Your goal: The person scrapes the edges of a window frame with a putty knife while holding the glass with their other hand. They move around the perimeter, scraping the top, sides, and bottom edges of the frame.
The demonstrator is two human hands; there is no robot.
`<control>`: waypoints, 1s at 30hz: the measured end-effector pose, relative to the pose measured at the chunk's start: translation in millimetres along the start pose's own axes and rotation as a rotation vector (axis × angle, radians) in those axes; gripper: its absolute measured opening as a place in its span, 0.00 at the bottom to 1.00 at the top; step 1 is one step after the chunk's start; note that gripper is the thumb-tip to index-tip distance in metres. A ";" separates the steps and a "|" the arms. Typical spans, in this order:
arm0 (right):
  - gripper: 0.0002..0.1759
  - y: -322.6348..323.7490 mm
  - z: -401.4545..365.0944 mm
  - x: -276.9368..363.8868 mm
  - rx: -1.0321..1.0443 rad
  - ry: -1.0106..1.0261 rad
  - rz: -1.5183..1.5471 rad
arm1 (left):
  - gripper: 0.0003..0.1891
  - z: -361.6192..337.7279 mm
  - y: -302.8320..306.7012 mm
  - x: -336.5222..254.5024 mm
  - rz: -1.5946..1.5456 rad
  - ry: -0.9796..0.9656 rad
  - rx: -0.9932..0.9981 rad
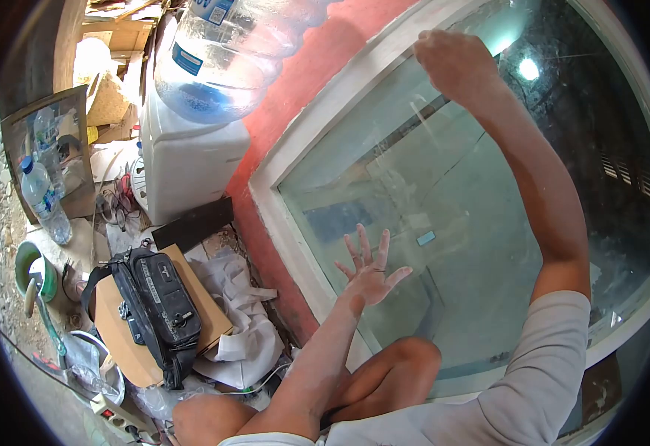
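My left hand is spread with its fingers apart in front of the lower left part of a large glass pane; nothing is in it. Higher up, my right hand is bent, its fingers curled at the top edge of the glass beside the white frame. What those fingers hold, if anything, is hidden. A small light-blue piece shows on or behind the glass, right of my left hand.
At the left, a black bag lies on cardboard beside white cloth. A large water bottle tops a white dispenser. Also there are a small bottle, a green bucket and a power strip.
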State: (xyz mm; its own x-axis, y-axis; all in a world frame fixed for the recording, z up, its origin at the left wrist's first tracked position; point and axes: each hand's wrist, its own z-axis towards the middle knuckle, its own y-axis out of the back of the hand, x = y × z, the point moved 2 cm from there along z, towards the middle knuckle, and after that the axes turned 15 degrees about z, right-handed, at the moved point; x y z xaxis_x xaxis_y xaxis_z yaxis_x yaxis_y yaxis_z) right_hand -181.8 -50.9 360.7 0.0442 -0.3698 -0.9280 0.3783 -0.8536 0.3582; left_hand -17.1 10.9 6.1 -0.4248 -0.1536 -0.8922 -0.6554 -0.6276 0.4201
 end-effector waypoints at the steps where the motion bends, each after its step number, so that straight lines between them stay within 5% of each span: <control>1: 0.04 -2.5 2.0 0.0 -0.001 0.006 -0.001 | 0.59 0.9 0.7 -0.3 -0.002 0.003 -0.001; 4: 0.04 -15.7 -1.1 -18.4 0.036 0.030 0.029 | 0.58 1.9 -4.6 0.8 -0.035 -0.005 -0.034; 6: 0.02 -14.1 -9.8 -45.9 -0.325 0.151 0.092 | 0.57 0.9 -6.3 1.8 -0.072 -0.004 -0.072; 8: 0.06 15.4 -24.1 -48.4 -0.438 0.156 0.144 | 0.57 1.3 -6.2 1.6 -0.053 0.006 -0.048; 10: 0.06 30.2 -36.1 -54.5 -0.239 -0.098 0.088 | 0.57 1.5 -6.8 2.2 -0.060 0.002 -0.056; 17: 0.02 -9.2 -24.8 -6.7 -0.090 -0.069 0.135 | 0.60 0.1 0.0 -1.7 0.002 0.007 0.003; 22: 0.03 -4.1 -13.1 -17.1 -0.333 0.013 0.137 | 0.59 2.0 -0.1 -0.7 0.008 0.011 0.003; 25: 0.03 -5.9 -9.2 -14.8 0.015 -0.078 0.056 | 0.58 0.2 -6.8 1.8 -0.014 0.000 -0.024; 30: 0.03 -3.7 -25.3 -38.2 -0.242 -0.034 0.157 | 0.57 0.7 -4.5 2.6 -0.033 0.001 -0.045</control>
State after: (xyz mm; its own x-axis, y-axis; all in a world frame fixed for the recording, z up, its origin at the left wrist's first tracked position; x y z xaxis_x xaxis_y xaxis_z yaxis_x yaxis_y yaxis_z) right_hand -161.5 -24.4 392.2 0.0906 -0.5062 -0.8577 0.5792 -0.6738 0.4588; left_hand -15.8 13.9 2.1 -0.4026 -0.1334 -0.9056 -0.6399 -0.6664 0.3826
